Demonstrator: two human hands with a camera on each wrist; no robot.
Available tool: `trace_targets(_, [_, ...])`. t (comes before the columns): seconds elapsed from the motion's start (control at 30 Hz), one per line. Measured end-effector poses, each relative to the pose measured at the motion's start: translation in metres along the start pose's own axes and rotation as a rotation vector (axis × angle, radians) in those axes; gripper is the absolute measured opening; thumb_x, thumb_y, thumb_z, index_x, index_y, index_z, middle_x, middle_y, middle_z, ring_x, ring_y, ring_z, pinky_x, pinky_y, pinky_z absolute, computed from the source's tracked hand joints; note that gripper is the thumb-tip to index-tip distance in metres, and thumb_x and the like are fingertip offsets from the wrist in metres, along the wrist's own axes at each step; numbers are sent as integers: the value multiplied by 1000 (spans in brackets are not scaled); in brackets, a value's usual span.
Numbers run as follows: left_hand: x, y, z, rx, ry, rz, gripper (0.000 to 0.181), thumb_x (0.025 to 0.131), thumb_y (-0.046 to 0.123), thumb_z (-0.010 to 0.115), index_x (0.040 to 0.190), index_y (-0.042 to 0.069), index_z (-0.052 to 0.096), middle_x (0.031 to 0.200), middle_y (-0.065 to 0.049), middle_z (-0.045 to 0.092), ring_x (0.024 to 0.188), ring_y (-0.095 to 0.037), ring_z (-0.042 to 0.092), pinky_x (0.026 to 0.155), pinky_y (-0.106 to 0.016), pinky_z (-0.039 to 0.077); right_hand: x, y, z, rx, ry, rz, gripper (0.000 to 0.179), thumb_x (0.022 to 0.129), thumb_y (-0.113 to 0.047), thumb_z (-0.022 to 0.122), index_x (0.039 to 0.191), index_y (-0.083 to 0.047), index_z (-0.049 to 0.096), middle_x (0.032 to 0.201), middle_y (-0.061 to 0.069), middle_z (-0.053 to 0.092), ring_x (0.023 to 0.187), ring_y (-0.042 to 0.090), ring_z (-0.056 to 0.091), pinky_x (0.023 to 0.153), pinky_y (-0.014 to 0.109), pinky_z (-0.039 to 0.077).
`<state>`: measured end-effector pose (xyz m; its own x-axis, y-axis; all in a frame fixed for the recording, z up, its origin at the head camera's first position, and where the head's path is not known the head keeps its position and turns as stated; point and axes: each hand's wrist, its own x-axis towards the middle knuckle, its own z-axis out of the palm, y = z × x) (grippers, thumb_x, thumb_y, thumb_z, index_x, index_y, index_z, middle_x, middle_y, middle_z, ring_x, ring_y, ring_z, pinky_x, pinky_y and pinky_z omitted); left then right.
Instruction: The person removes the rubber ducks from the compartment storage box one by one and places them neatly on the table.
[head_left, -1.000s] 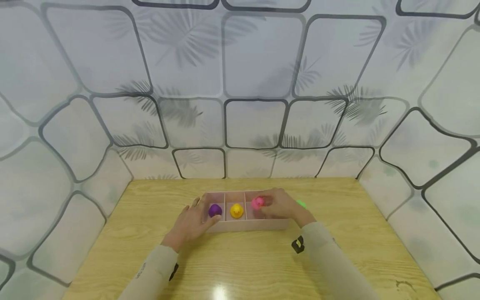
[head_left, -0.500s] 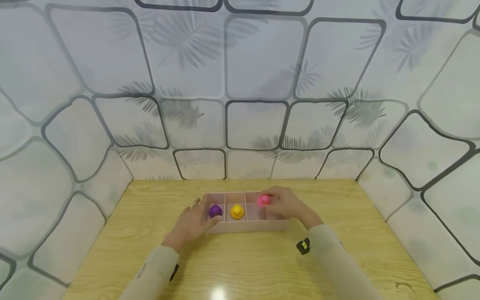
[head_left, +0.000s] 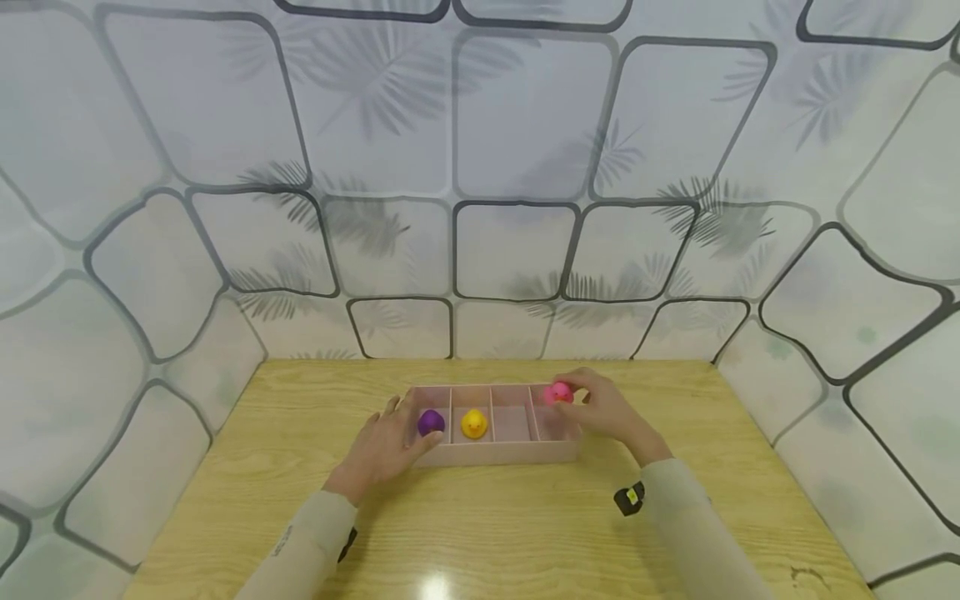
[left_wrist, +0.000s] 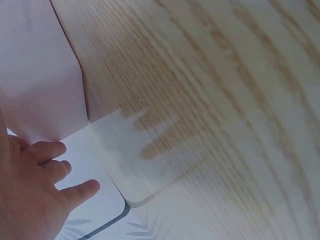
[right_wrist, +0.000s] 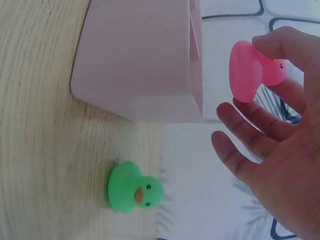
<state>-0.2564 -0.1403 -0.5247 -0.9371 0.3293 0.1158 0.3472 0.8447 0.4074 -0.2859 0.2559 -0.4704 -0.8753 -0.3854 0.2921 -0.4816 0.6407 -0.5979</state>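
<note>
Looks about halfway: purple toy [head_left: 430, 422] and yellow duck [head_left: 473, 424] sit in the box's [head_left: 495, 453] two left compartments. Pink duck [head_left: 555, 393] not seated, pinched in right hand [head_left: 609, 410] above the rightmost one. Green duck [right_wrist: 125, 187] on counter [head_left: 480, 533], off box's right end. Left hand [head_left: 378, 446] at box's left end, fingers loosely spread.

Flat, yellowish wood-grained tabletop [head_left: 480, 525] spans the lower part of the head view; bright white glare spot [head_left: 435, 587] at 6 o'clock; small dark curved mark [head_left: 812, 573] at 4 o'clock; off-white rear wall [head_left: 525, 108] at 12 o'clock meets the tabletop's far edge, patterned with rounded grey and black outlines plus grey feathery leaf prints [head_left: 397, 75] at 11 o'clock; similarly outlined pale side walls stand at 9 o'clock [head_left: 75, 358] and 3 o'clock [head_left: 892, 358].
</note>
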Motion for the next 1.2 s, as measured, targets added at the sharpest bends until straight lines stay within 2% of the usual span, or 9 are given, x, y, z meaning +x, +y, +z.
trace_targets(0.17, [-1, 0, 0, 2, 18, 10, 98, 102, 67, 51, 166, -2, 22, 158, -28, 49, 150, -52, 40, 118, -71, 36, -6, 6, -7, -1, 41, 13, 32, 89, -16, 81, 119, -5, 75, 110, 11, 71, 95, 17, 62, 71, 25, 52])
trace_targets(0.4, [-1, 1, -1, -11, -11, -7, 101, 102, 69, 50, 167, -1, 18, 160, -26, 47, 153, -51, 36, 121, -71, 32, -14, 17, -14, 10, 76, 56, 29, 91, -14, 83, 118, -7, 75, 113, 11, 71, 96, 14, 61, 71, 23, 53])
trace_targets(0.63, [-1, 1, -2, -9, -24, -18, 101, 102, 70, 49, 168, 0, 17, 162, -27, 44, 154, -51, 35, 123, -70, 31, -22, 28, -25, 5, 106, 151, 37, 95, -19, 79, 128, -3, 73, 126, 18, 71, 105, 25, 65, 76, 27, 56])
trace_targets(0.8, [-1, 1, -2, -17, -34, -24, 102, 102, 71, 48, 168, 1, 15, 163, -25, 42, 155, -49, 32, 124, -68, 30, -30, 38, -33, 7, 131, 153, 38, 96, -15, 78, 130, -1, 71, 126, 19, 71, 105, 29, 66, 81, 35, 58])
trace_targets(1.03, [-1, 1, -2, -18, -22, -22, 102, 102, 70, 50, 167, -1, 18, 162, -29, 44, 154, -52, 34, 122, -70, 31, -42, 50, -43, -16, 139, 191, 38, 97, -18, 76, 133, -5, 70, 123, 15, 71, 103, 19, 65, 76, 25, 55])
trace_targets(1.2, [-1, 0, -2, -24, -34, -29, 102, 101, 71, 49, 168, 1, 15, 164, -28, 41, 155, -51, 33, 123, -69, 30, -46, 54, -49, -2, 135, 215, 39, 97, -16, 76, 133, -3, 69, 125, 19, 70, 105, 31, 67, 74, 26, 55])
